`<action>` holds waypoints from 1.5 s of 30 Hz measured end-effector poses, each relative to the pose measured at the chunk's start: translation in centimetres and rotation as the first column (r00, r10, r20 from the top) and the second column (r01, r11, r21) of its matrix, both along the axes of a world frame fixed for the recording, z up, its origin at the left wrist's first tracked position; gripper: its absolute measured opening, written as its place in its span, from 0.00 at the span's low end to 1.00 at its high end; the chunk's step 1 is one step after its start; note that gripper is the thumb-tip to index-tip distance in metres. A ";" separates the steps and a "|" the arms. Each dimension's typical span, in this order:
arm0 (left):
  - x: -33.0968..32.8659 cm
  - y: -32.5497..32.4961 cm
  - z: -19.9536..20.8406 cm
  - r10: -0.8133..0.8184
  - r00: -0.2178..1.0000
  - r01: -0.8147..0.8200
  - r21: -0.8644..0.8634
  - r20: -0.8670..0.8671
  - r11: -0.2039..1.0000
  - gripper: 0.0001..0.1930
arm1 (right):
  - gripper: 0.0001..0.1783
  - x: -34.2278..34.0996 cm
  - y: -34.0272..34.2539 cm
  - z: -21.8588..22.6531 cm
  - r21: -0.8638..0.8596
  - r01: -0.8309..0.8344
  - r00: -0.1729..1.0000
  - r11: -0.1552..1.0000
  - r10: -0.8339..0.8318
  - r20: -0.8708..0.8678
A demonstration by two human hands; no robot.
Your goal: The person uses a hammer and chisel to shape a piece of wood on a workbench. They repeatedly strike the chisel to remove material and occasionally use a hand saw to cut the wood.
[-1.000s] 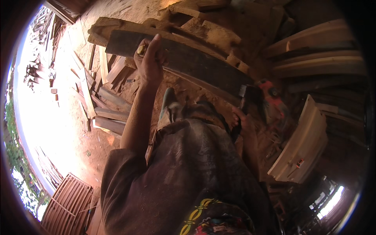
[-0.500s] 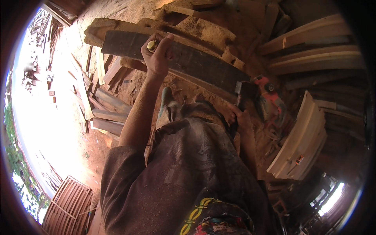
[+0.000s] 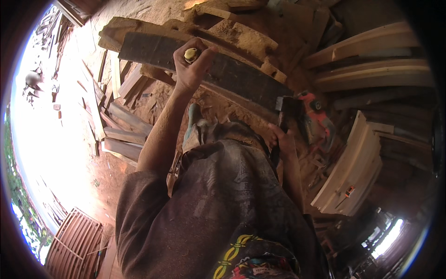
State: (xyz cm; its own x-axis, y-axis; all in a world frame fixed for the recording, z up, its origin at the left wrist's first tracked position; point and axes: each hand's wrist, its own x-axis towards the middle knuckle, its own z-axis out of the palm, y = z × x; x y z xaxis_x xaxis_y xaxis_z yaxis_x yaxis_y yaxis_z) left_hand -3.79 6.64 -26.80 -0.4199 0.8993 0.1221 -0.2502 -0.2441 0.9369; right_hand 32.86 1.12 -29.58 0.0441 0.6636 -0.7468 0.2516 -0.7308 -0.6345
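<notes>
My left hand is closed around the handle of a chisel, whose rounded yellowish butt points up; its blade is hidden beneath the fist. Under that hand lies a long dark board, slanting from upper left to lower right. My right hand grips a hammer by its dark handle. The hammer's blocky dark head is beside the board's right end, well away from the chisel.
A red and dark power tool rests right of the hammer. Sawdust-covered timber lies behind the board. Curved planks are stacked at right, and a pale panel carries a small orange-handled tool. Offcuts litter the left.
My left hand has shifted a little to the right along the board with the chisel, whose butt shows more fully. The hammer has moved slightly left in the picture.
</notes>
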 end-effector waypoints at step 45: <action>0.8 0.2 -1.6 0.097 0.993 -0.096 0.013 -0.070 0.995 0.16 | 0.18 -21.1 13.7 30.0 0.795 -0.599 0.675 -0.095 0.474 0.565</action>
State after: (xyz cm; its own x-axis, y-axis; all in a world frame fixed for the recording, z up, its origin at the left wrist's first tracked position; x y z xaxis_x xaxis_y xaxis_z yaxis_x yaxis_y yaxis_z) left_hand -3.02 6.81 -28.37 -0.4948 0.8535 0.1632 -0.1580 -0.2730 0.9490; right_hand 11.79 14.78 0.38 -0.6892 0.6119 0.3881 0.3346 0.7438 -0.5786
